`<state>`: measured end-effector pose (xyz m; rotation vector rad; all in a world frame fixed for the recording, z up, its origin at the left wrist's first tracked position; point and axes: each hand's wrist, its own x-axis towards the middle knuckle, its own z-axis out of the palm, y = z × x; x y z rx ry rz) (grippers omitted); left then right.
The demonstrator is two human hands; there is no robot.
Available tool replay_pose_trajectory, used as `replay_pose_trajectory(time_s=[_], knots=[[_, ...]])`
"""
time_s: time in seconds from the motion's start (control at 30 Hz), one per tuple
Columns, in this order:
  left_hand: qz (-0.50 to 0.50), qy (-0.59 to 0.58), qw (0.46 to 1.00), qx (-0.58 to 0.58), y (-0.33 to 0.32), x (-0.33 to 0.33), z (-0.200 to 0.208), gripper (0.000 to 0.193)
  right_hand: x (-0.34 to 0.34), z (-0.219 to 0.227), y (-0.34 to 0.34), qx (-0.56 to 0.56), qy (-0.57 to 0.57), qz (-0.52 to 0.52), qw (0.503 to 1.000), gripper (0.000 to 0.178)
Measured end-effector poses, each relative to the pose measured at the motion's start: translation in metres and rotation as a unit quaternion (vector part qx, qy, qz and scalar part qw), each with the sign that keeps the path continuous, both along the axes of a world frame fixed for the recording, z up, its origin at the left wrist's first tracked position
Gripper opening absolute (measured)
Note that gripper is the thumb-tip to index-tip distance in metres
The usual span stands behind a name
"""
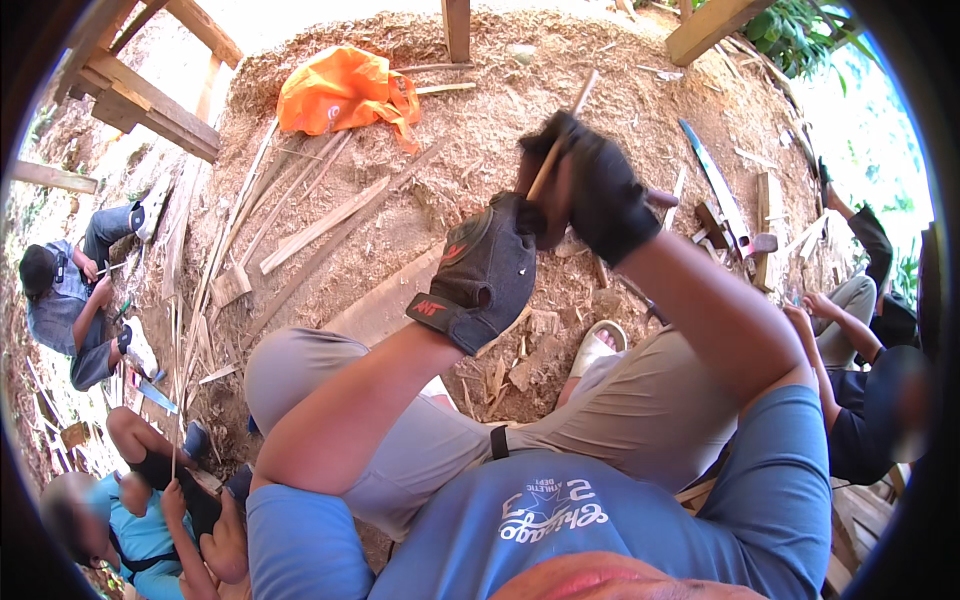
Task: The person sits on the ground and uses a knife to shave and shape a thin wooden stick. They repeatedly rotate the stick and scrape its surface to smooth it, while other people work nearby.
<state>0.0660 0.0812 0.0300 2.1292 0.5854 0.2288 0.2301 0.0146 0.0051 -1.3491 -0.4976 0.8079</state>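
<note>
Head view shows an orange bag [335, 92] on the ground [490, 110], contents hidden; left hand [488, 255] and right hand [600, 190], raised together, grip a thin stick [584, 92].

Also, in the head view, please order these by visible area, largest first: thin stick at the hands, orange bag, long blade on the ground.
1. Orange bag
2. Long blade
3. Thin stick, partly covered

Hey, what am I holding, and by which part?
A thin wooden stick, by its middle and lower part, in your left hand and right hand; upper end free. I can't tell whether the brown handle-like piece is held.
</note>
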Motion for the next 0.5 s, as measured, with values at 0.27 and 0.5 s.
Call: replay_pose_trajectory(time_s=[0.27,0.5], knots=[[0.080,-0.137,0.978,-0.134,0.004,0.005,0.006,0.025,-0.037,0.036,-0.004,0.016,0.199,0.082,0.976,0.037],[0.104,-0.157,0.976,-0.109,0.009,-0.004,-0.006,0.029,-0.031,0.034,-0.017,-0.076,0.091,0.191,0.974,0.038]])
